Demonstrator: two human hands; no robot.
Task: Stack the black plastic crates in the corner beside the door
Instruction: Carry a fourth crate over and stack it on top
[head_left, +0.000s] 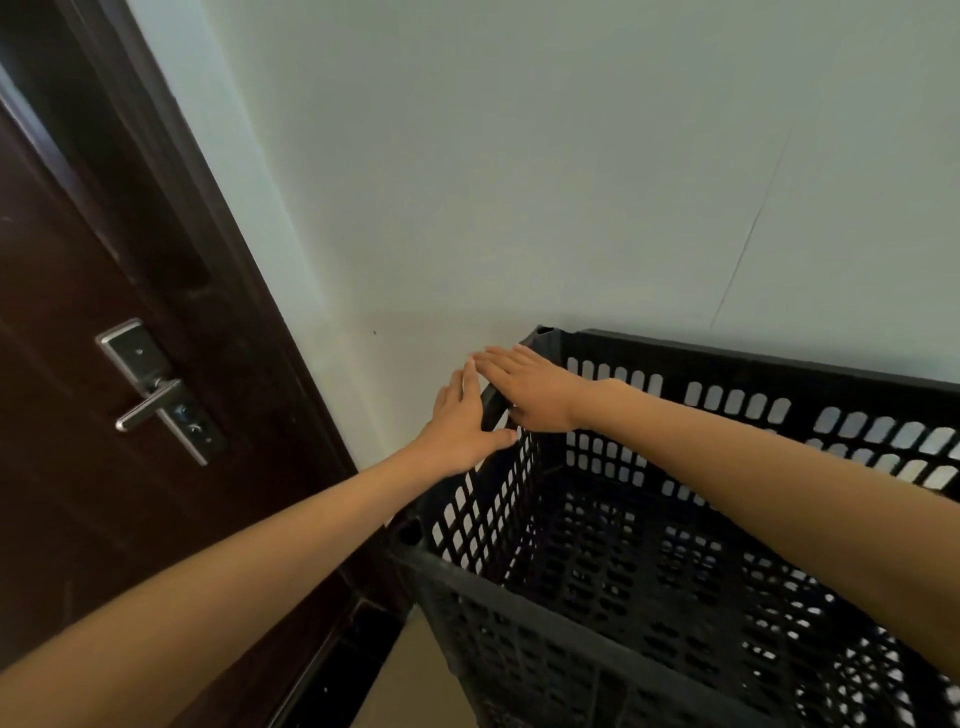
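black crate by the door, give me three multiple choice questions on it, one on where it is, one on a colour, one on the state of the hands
1. Where does the black crate stand?
A. right of the door, by the pale wall
B. left of the door
C. hung on the door

2. What colour is the door handle?
A. gold
B. silver
C. red

3. How are the left hand and right hand?
A. both clenched in fists
B. one grips the door handle
C. both flat, fingers straight, at the crate's left rim

Answers:
1 A: the crate stands right of the dark door frame, by the wall.
2 B: the handle and its plate are silver metal.
3 C: both hands are open at the rim and hold nothing.
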